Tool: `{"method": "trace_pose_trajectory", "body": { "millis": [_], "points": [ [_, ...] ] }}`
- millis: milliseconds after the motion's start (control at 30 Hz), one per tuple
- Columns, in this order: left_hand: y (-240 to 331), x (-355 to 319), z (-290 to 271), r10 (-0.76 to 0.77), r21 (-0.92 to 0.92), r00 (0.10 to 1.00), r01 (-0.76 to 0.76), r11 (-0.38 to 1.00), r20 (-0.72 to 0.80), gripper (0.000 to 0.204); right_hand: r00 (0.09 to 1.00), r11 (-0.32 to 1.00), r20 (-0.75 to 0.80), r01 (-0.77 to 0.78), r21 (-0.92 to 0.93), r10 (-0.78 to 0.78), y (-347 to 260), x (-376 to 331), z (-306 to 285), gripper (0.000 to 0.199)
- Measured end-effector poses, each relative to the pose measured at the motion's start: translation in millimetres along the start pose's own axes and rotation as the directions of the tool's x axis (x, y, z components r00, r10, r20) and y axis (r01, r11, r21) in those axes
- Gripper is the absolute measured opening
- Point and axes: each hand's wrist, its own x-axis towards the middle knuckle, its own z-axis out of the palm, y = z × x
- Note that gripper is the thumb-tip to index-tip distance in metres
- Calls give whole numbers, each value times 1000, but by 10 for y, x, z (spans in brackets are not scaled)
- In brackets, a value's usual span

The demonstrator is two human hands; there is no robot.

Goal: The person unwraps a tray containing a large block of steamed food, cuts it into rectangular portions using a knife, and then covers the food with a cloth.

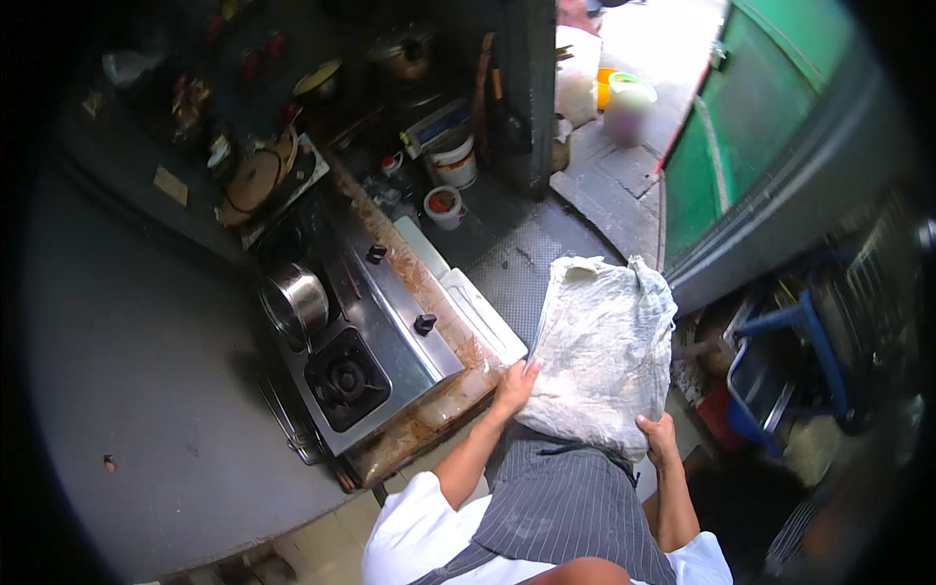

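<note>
A pale, wrinkled cloth point(606, 346) with greyish stains is spread out in front of my striped apron. On its left edge my left hand point(515, 388) is closed, thumb along the side. My right hand point(660, 437) grips the lower right edge, thumb on top. The far edge of the cloth hangs unheld, and the fingers beneath it are hidden. Left of my hands stands a steel gas stove point(390, 322) with two black knobs. A metal pot point(295, 304) sits on it, beside a bare burner point(346, 378).
A green door point(760, 117) stands open at the far right, with a bright doorway beyond. White buckets point(445, 207) rest on the floor past the counter's tiled edge point(458, 336). At right is a blue-framed stool point(795, 351) among clutter. A grey wall point(146, 370) lies left.
</note>
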Motion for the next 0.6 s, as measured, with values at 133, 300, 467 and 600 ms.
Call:
{"method": "trace_pose_trajectory", "body": {
  "millis": [133,300,467,600],
  "points": [
    [352,585,-133,-14,148,992,33,988,-129,38,994,992,35,-101,-79,104,-494,893,174,42],
    [836,613,-708,79,221,947,-9,975,-312,28,980,897,94,-117,-427,173,-867,2280,609,39],
    [1059,678,-1001,-320,-105,923,304,947,-212,11,914,786,257,-99,-610,315,-913,3914,1517,34],
    [1196,910,-752,-405,-83,811,410,908,-423,8,780,686,358,-123,-717,514,-605,4999,2470,32]
  ]
}}
